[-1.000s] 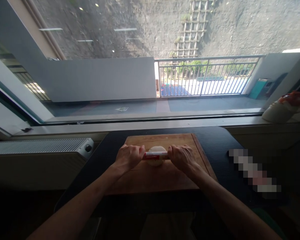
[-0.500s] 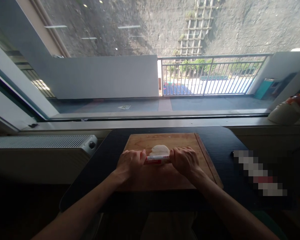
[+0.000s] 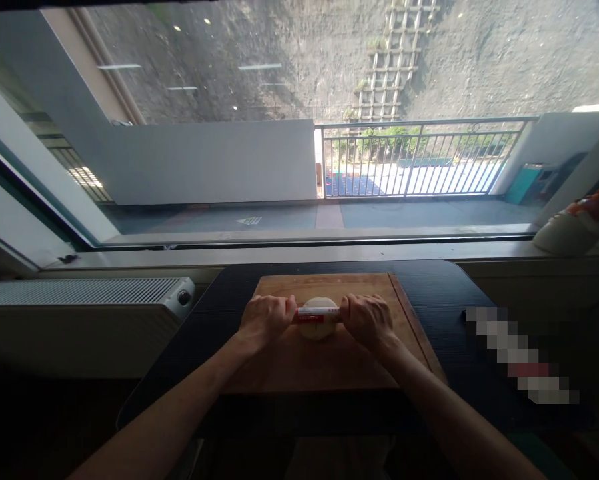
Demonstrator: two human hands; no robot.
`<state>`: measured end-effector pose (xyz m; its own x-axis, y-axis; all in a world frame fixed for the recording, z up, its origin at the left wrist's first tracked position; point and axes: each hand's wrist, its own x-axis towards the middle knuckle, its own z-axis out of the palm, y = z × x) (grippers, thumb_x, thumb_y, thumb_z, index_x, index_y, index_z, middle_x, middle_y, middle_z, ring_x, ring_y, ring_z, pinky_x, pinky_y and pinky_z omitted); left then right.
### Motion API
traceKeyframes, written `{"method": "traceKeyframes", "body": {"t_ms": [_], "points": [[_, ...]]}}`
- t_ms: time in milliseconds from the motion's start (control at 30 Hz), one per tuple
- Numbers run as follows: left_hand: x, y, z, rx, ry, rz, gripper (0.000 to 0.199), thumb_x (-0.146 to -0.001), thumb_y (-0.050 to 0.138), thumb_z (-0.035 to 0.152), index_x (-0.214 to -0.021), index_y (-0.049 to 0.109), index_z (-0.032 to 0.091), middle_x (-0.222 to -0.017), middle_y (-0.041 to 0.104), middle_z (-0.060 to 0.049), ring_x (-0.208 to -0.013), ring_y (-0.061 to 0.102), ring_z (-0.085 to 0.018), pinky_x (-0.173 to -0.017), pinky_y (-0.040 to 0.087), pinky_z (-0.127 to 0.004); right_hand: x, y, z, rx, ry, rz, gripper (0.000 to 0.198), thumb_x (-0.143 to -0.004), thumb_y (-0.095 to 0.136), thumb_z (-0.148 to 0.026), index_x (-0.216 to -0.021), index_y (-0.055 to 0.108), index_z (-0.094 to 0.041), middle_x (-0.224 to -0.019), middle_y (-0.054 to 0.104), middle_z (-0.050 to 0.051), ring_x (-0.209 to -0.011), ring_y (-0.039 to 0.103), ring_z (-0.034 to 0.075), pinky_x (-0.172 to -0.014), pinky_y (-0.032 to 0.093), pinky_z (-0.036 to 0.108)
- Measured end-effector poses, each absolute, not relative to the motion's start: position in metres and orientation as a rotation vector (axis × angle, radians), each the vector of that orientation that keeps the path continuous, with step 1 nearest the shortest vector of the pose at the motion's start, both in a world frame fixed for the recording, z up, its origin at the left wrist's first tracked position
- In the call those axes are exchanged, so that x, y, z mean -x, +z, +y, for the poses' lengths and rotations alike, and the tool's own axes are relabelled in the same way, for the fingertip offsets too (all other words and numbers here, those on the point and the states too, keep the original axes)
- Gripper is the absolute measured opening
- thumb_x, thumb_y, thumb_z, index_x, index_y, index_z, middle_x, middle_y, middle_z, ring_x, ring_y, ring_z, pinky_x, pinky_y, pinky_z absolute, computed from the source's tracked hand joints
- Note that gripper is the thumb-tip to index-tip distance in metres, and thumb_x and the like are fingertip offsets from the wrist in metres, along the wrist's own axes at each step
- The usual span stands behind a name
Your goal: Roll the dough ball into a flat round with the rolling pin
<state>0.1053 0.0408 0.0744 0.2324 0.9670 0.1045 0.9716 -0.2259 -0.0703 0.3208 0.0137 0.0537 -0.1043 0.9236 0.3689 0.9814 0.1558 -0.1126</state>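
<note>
A rolling pin [image 3: 318, 315] with a red and white label lies crosswise over a round, pale piece of dough [image 3: 318, 332]. Dough shows on both the far and the near side of the pin, and the part beneath is hidden. My left hand [image 3: 268, 319] is closed around the pin's left end, thumb toward the middle. Around the right end my right hand [image 3: 368, 316] is wrapped the same way. Under all this is a wooden cutting board [image 3: 329, 370].
The board rests on a dark table [image 3: 429, 287] against a window sill [image 3: 299, 256]. A blurred-out object [image 3: 522, 357] lies at the table's right. A radiator [image 3: 79, 293] stands to the left, and a pale figure [image 3: 569, 230] sits on the sill at right.
Both hands have pushed the rolling pin away from me across the dough. More dough now shows on the near side of the pin. The view has tilted up slightly.
</note>
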Motion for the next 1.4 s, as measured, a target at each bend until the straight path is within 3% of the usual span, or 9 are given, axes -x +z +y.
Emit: {"method": "traceKeyframes", "body": {"t_ms": [200, 433, 1000, 1200, 1400], "points": [[-0.105, 0.084, 0.054, 2.457, -0.002, -1.821, 0.059, -0.090, 0.018, 0.041, -0.078, 0.070, 0.017, -0.080, 0.071, -0.011, -0.081, 0.065, -0.024, -0.084, 0.038, -0.039, -0.325, 0.062, 0.026, 1.869, -0.132, -2.159, 0.050, -0.094, 0.023, -0.033, -0.071, 0.065, -0.021, -0.069, 0.068, 0.005, -0.060, 0.061, 0.015, -0.060, 0.036, 0.025], [-0.105, 0.070, 0.060, 2.412, -0.057, -1.882, 0.065, -0.091, 0.012, 0.043, -0.076, 0.070, 0.017, -0.080, 0.071, -0.012, -0.083, 0.065, -0.024, -0.086, 0.037, -0.038, -0.322, 0.058, 0.030, 1.867, -0.222, -2.096, 0.048, -0.093, 0.024, -0.033, -0.074, 0.066, -0.020, -0.073, 0.070, 0.006, -0.067, 0.063, 0.017, -0.068, 0.037, 0.028], [-0.111, 0.075, 0.087, 2.444, -0.046, -1.808, 0.060, -0.089, 0.017, 0.045, -0.071, 0.068, 0.017, -0.078, 0.071, -0.011, -0.080, 0.064, -0.022, -0.083, 0.038, -0.037, -0.329, 0.060, 0.050, 1.903, -0.173, -2.154, 0.049, -0.094, 0.024, -0.032, -0.074, 0.067, -0.019, -0.072, 0.070, 0.006, -0.065, 0.064, 0.017, -0.064, 0.040, 0.026], [-0.111, 0.068, 0.088, 2.430, -0.062, -1.831, 0.066, -0.089, 0.011, 0.043, -0.073, 0.069, 0.016, -0.080, 0.070, -0.014, -0.082, 0.064, -0.024, -0.086, 0.035, -0.040, -0.328, 0.057, 0.047, 1.909, -0.229, -2.082, 0.050, -0.094, 0.022, -0.033, -0.076, 0.067, -0.019, -0.076, 0.070, 0.008, -0.069, 0.064, 0.017, -0.068, 0.039, 0.028], [-0.112, 0.076, 0.099, 2.468, -0.035, -1.816, 0.058, -0.088, 0.017, 0.043, -0.077, 0.068, 0.019, -0.079, 0.071, -0.011, -0.078, 0.064, -0.023, -0.080, 0.038, -0.038, -0.331, 0.071, 0.057, 1.974, -0.127, -2.191, 0.050, -0.094, 0.022, -0.034, -0.082, 0.068, -0.019, -0.078, 0.070, 0.008, -0.070, 0.064, 0.017, -0.066, 0.040, 0.027]]}}
